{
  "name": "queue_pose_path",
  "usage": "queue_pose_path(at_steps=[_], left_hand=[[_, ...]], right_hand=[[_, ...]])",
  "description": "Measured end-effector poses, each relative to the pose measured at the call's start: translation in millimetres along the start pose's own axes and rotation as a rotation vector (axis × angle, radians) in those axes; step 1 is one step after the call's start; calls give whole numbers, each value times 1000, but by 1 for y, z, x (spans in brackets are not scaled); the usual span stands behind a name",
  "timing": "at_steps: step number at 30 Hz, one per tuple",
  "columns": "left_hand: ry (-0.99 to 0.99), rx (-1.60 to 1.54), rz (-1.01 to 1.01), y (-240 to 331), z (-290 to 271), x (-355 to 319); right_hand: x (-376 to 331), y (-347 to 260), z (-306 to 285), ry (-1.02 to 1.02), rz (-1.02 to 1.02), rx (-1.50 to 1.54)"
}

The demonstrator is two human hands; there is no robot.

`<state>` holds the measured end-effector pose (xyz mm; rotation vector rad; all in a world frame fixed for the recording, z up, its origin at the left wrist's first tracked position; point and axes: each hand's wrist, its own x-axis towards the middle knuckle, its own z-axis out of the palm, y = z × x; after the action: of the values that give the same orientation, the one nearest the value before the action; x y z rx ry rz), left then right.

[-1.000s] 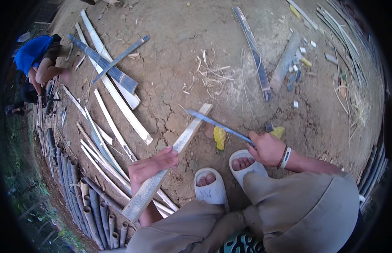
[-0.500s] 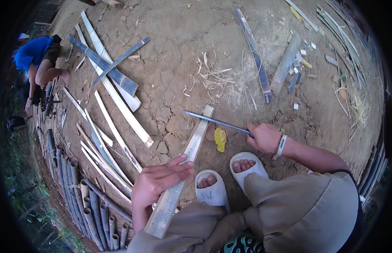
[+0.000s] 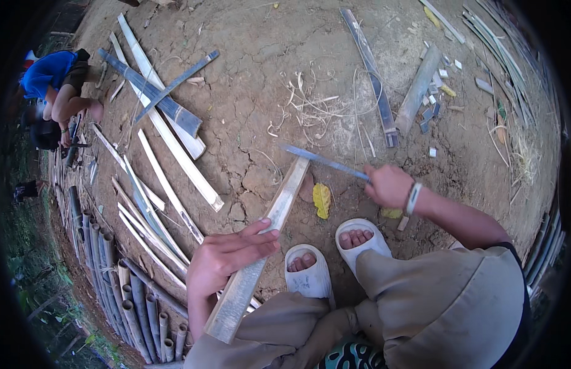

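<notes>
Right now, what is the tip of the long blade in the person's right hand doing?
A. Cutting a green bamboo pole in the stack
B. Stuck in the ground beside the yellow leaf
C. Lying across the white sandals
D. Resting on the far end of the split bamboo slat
D: the right hand holds the long blade with its tip at the far end of the split bamboo slat.

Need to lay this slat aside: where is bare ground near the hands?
Bare dirt lies between the held slat and the long pale strips to its left, and beyond the right hand below the grey slats. Crowded: shavings ahead, the bamboo pile beside the left hand.
</notes>
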<state>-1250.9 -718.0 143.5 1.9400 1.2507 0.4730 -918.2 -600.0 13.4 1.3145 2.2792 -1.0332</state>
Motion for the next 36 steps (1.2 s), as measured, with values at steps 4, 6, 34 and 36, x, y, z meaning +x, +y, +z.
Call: queue_pose_path(at_steps=[4, 6, 34, 36], left_hand=[[-21, 54, 0, -6, 0, -2], [-42, 92, 19, -4, -1, -1], [824, 66, 54, -25, 51, -19], [807, 134, 29, -19, 59, -25]], right_hand=[[-18, -21, -21, 3, -193, -5], [-15, -14, -11, -17, -161, 5], [-35, -38, 23, 215, -304, 331], [-45, -53, 19, 165, -441, 282]])
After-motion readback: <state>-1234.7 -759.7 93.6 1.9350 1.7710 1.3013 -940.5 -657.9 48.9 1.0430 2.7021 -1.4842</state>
